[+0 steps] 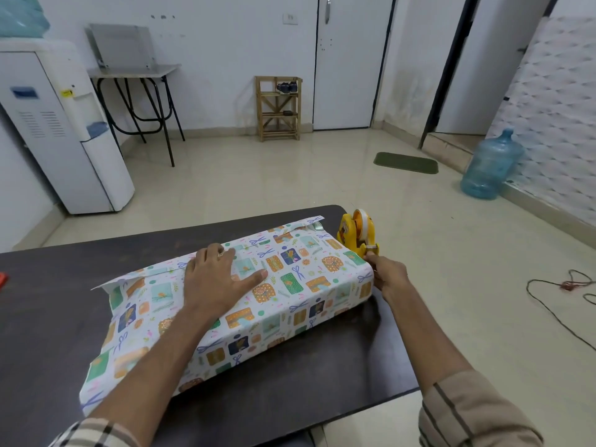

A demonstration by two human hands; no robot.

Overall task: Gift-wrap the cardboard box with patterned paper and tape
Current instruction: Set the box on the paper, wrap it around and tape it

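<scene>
Pinning the overlapped patterned paper (322, 272) on top of the parcel (274, 321) with the left hand (219, 279), spread flat and open, pressing down and curling round nothing. Reaching the right hand (388, 275) to the yellow tape dispenser (346, 232) standing just beside the parcel's far-right end, pinching thumb and forefinger on the free end of the tape (363, 222) at the cutter (371, 248). Apparently starting to draw off a strip for the seam, with no tape yet showing on the paper.

Doing this well, by the look of it: drawing the strip out level and long enough to bridge the overlap, tearing it down across the cutter rather than tugging toward the body, and watching for the light dispenser sliding or tipping under a one-handed pull. Meanwhile pressing the flat palm firmly near the seam, guarding against the wrap slackening or the loose lip (311, 220) along the far long side springing up.

Lying flat on the dark table (48, 285), toward its right end, with the cardboard box wholly hidden inside. Running lengthwise on a diagonal, from near-left to far-right: pointing one short end at the dispenser and the right hand, and the other, trailing loose unfolded paper, back toward the near-left of the table. Facing its broad top up, with a long side turned toward the camera.
</scene>
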